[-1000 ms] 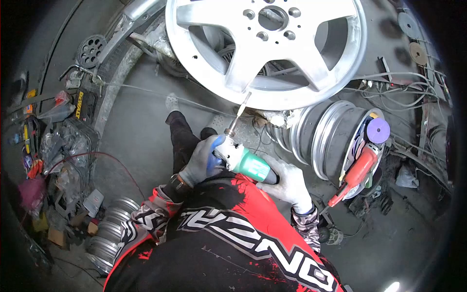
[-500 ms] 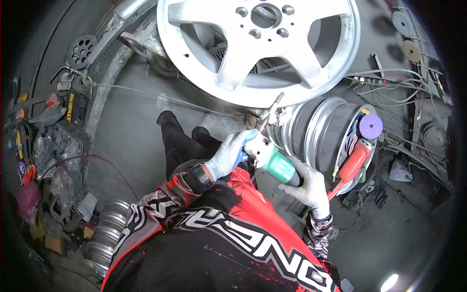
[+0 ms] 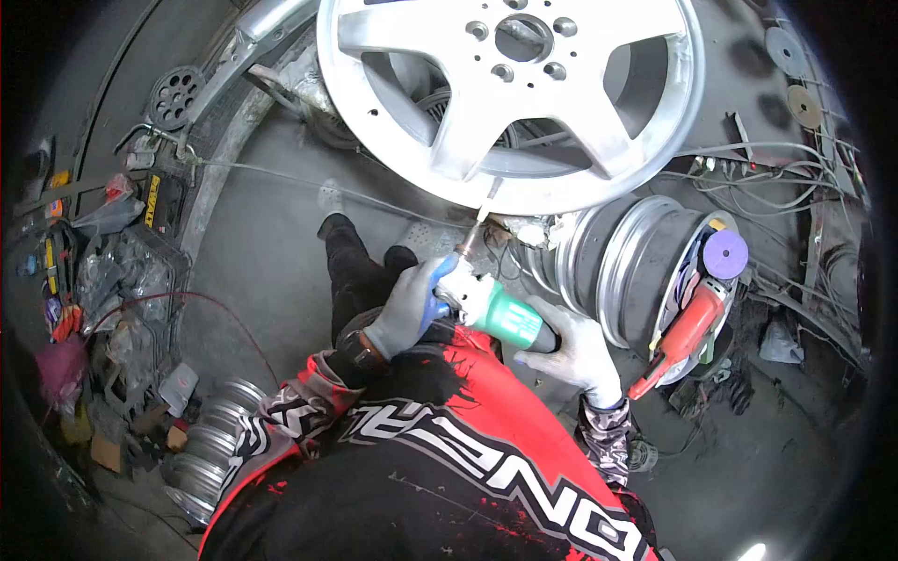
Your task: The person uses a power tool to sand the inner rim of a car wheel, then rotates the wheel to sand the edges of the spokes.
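A green angle grinder [image 3: 510,318] with a long, thin attachment [image 3: 474,232] on its head is held between my gloved hands. My left hand [image 3: 412,304] is closed round the grinder's metal head, its blue-tinged fingers near the base of the attachment. My right hand [image 3: 578,353] wraps the dark rear end of the body. Just ahead, a silver five-spoke alloy wheel [image 3: 599,117] lies face up. The attachment's tip overlaps the wheel's near rim in this view.
More wheel rims [image 3: 645,248] stand on the right, with a red power tool [image 3: 681,337] and a purple disc [image 3: 725,254] on them. Cables [image 3: 795,154] hang at the right. Stacked rims [image 3: 213,439] and cluttered tools [image 3: 112,271] lie left; a thin hose [image 3: 220,304] crosses the floor.
Both hands and the grinder have moved left, and the attachment's tip has shifted left along the wheel's near rim. The whole view has shifted slightly. Both grips stay closed.
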Action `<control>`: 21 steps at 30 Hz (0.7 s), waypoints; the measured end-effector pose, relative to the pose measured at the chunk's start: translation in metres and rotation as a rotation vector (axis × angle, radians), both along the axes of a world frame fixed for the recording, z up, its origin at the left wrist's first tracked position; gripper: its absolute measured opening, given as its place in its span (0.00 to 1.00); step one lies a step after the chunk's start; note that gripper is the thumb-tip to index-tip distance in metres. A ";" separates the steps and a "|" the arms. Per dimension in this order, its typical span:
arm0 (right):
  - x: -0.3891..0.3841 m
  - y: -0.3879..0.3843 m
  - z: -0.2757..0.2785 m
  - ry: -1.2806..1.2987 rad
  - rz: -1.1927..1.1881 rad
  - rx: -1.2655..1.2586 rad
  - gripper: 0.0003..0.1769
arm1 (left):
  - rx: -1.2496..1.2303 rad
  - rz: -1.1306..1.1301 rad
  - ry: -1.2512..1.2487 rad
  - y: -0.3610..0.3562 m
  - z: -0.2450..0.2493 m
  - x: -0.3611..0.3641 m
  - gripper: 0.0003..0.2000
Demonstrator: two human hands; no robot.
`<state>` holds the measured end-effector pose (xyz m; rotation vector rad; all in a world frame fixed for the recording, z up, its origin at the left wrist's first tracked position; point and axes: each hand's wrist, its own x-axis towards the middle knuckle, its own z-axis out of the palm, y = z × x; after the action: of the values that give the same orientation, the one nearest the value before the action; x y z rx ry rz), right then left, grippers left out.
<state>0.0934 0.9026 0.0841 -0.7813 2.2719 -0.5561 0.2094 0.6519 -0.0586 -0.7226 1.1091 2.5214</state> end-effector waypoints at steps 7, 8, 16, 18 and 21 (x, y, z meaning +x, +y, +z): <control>-0.005 0.030 0.037 -0.042 -0.144 0.167 0.49 | -0.559 -0.052 0.478 0.043 0.009 -0.034 0.17; -0.005 0.031 0.037 -0.041 -0.150 0.164 0.49 | -0.498 -0.062 0.416 0.045 0.010 -0.034 0.16; -0.008 0.004 0.008 -0.030 -0.006 0.056 0.47 | 0.078 0.032 -0.052 0.012 -0.013 -0.006 0.18; -0.009 0.002 0.006 -0.034 0.015 0.076 0.48 | -0.144 0.026 -0.019 0.014 -0.017 0.001 0.19; -0.008 0.013 0.009 -0.010 -0.007 0.039 0.48 | 0.237 0.015 -0.041 0.011 0.004 -0.014 0.19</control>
<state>0.0850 0.9155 0.0927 -0.7498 2.2708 -0.5163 0.1952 0.6626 -0.0541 -0.7158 0.7756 2.5797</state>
